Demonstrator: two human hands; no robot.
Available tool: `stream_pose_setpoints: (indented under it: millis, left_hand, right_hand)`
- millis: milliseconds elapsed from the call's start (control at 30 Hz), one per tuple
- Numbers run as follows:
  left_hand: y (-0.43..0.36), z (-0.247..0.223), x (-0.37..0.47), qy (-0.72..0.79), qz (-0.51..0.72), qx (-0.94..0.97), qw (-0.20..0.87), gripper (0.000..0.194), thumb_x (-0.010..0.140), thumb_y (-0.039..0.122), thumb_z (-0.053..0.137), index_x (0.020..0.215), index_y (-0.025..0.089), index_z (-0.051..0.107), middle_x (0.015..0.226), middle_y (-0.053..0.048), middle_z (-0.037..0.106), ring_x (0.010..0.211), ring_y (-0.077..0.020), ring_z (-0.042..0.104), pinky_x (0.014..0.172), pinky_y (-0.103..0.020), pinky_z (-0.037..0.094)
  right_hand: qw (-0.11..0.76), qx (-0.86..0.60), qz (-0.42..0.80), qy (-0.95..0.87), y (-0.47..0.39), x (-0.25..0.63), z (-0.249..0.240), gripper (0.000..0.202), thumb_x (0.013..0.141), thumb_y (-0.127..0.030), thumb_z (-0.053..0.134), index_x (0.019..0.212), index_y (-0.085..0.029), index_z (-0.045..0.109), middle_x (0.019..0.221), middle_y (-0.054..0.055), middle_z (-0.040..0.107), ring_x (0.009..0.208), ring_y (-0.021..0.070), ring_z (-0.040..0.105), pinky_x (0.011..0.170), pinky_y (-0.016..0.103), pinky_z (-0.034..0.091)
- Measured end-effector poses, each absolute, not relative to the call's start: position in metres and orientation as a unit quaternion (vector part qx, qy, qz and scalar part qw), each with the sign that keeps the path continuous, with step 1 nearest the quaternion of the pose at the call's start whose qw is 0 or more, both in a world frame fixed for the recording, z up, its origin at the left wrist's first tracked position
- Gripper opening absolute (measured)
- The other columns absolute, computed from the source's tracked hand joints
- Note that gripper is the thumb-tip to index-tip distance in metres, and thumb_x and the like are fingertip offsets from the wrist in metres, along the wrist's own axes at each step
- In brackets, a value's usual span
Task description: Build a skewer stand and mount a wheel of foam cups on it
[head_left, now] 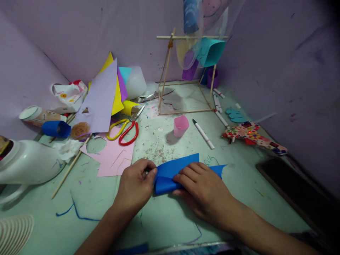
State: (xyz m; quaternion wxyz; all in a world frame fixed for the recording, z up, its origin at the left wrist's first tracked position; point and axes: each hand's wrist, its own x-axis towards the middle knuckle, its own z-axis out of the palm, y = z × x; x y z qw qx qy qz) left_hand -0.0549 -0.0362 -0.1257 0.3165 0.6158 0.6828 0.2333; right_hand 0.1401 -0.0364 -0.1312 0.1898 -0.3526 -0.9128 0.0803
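Observation:
Both hands are on a sheet of blue paper point(176, 164), whose near edge is curled over into a loose roll. My left hand point(138, 182) pinches the paper's left end between thumb and fingers. Across the right part of the roll lies my right hand point(203, 189), fingers bent over it and thumb underneath; it covers the middle of the sheet. Beyond the paper stands a small pink paper cup shape point(181, 126). A marker point(203, 134) with a dark green tip lies to its right. Scissors point(126, 129) with one yellow and one red handle lie to the left.
A stick frame point(186, 112) with a hanging teal paper tube point(211, 52) stands at the back. Pink paper scraps point(117, 156), a lilac sheet point(98, 99) and a white jug point(34, 161) occupy the left. A patterned pouch point(253, 136) and dark slab point(294, 198) lie right.

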Motion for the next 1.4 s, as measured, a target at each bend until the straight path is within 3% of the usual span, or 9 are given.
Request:
stream_pose_setpoints:
  millis: [233,433,600,733,900,1067,1200,1300,1400]
  left_hand:
    - [-0.036,-0.125,-0.053,0.709,0.188,0.619,0.282,0.011,0.078,0.022,0.051,0.075,0.020,0.061,0.070,0.000,0.063,0.064,-0.0163,0.056,0.062,-0.032,0.043]
    - [-0.064,-0.123,-0.043,0.519,0.322,0.791,0.040,0.018,0.081,0.021,0.053,0.096,0.015,0.061,0.096,-0.010,0.065,0.084,-0.0211,0.061,0.069,-0.033,0.052]
    - [-0.084,-0.136,-0.037,0.473,0.242,0.847,0.004,0.014,0.083,0.020,0.051,0.092,0.015,0.060,0.083,-0.008,0.067,0.074,-0.0229,0.060,0.062,-0.037,0.053]
    - [-0.083,-0.144,-0.040,0.465,0.240,0.852,0.020,0.012,0.082,0.019,0.053,0.092,0.018,0.059,0.087,-0.008,0.067,0.077,-0.0231,0.060,0.064,-0.038,0.053]
    - [-0.079,-0.138,-0.040,0.466,0.256,0.846,0.039,0.012,0.082,0.016,0.050,0.090,0.016,0.059,0.083,-0.008,0.067,0.074,-0.0244,0.060,0.062,-0.040,0.052]
    - [-0.065,-0.130,-0.046,0.504,0.261,0.810,0.149,0.013,0.085,0.021,0.050,0.090,0.017,0.061,0.080,-0.005,0.068,0.073,-0.0194,0.062,0.065,-0.033,0.050]
    - [-0.050,-0.120,-0.047,0.611,0.208,0.717,0.262,0.017,0.083,0.031,0.052,0.078,0.020,0.064,0.067,0.000,0.066,0.062,-0.0160,0.060,0.059,-0.029,0.045]
    - [-0.044,-0.115,-0.044,0.666,0.177,0.671,0.275,0.023,0.082,0.038,0.051,0.072,0.021,0.064,0.058,0.001,0.061,0.057,-0.0156,0.056,0.056,-0.028,0.040]
    - [-0.041,-0.117,-0.045,0.684,0.173,0.662,0.253,0.031,0.085,0.042,0.046,0.070,0.021,0.062,0.058,0.001,0.059,0.056,-0.0160,0.054,0.056,-0.029,0.038]
  right_hand:
    - [0.233,-0.273,0.025,-0.933,-0.041,0.145,-0.140,0.029,0.094,-0.016,0.035,0.094,-0.016,0.065,0.076,0.004,0.066,0.070,0.0184,0.050,0.074,0.035,0.036]
    - [0.233,-0.274,0.023,-0.933,-0.042,0.145,-0.138,0.029,0.095,-0.018,0.036,0.094,-0.015,0.064,0.076,0.005,0.066,0.072,0.0175,0.053,0.069,0.033,0.038]
    - [0.248,-0.274,0.035,-0.929,-0.044,0.153,-0.141,0.029,0.095,-0.017,0.036,0.093,-0.015,0.065,0.086,0.006,0.070,0.080,0.0169,0.059,0.084,0.036,0.043]
    - [0.274,-0.285,0.016,-0.918,-0.047,0.167,-0.144,0.022,0.092,-0.014,0.045,0.100,-0.015,0.064,0.101,0.005,0.071,0.094,0.0191,0.060,0.097,0.043,0.039]
    - [0.280,-0.304,0.025,-0.910,-0.045,0.172,-0.142,0.018,0.089,-0.017,0.051,0.097,-0.012,0.066,0.090,0.010,0.068,0.085,0.0205,0.057,0.077,0.037,0.049]
    - [0.205,-0.311,0.139,-0.917,-0.027,0.167,-0.127,0.024,0.091,-0.028,0.047,0.099,-0.013,0.065,0.080,0.008,0.064,0.079,0.0202,0.055,0.071,0.036,0.047]
    - [0.121,-0.359,0.201,-0.903,-0.012,0.161,-0.114,0.025,0.091,-0.028,0.046,0.100,-0.014,0.065,0.086,0.009,0.062,0.078,0.0192,0.056,0.067,0.032,0.047]
    - [0.094,-0.397,0.179,-0.895,-0.007,0.157,-0.112,0.025,0.091,-0.029,0.047,0.096,-0.015,0.067,0.085,0.009,0.060,0.076,0.0193,0.056,0.080,0.041,0.045]
    - [0.085,-0.396,0.136,-0.904,-0.006,0.154,-0.116,0.024,0.091,-0.028,0.047,0.093,-0.015,0.068,0.080,0.007,0.062,0.080,0.0204,0.057,0.096,0.050,0.034]
